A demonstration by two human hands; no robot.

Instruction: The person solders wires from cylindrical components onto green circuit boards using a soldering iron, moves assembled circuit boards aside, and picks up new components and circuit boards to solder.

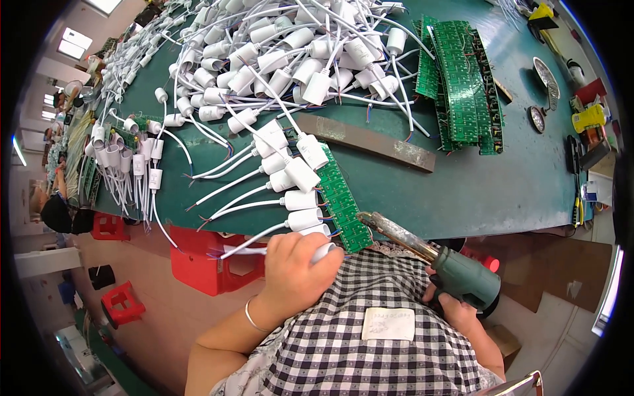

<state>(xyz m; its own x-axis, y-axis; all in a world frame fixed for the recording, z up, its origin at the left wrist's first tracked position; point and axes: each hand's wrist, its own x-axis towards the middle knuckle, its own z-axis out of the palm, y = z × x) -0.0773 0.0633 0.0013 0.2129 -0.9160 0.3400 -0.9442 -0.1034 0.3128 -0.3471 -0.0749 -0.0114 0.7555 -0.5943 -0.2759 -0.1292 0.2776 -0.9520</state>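
Note:
My left hand (pixel 298 264) is closed round a white plastic lamp socket (pixel 323 253) with a white cable, at the near end of a narrow green circuit board strip (pixel 342 210). Along that strip's left side lie several more white lamp sockets (pixel 300 200), their thin coloured wires meeting the board and their cables trailing left. In my right hand (pixel 456 310) is a soldering gun (pixel 467 280) with a dark green body; the fingers wrap under its handle. Its long metal tip (pixel 370 218) points left and reaches the board's right edge; whether it touches cannot be made out.
Beyond the strip a rusty metal bar (pixel 370 142) lies across the green table (pixel 489 204). A big heap of white sockets (pixel 284 53) fills the back. Stacked circuit boards (pixel 462 86) and metal dishes (pixel 545 79) are at right. Red stools (pixel 198 261) stand left; another person (pixel 66 214) sits beyond.

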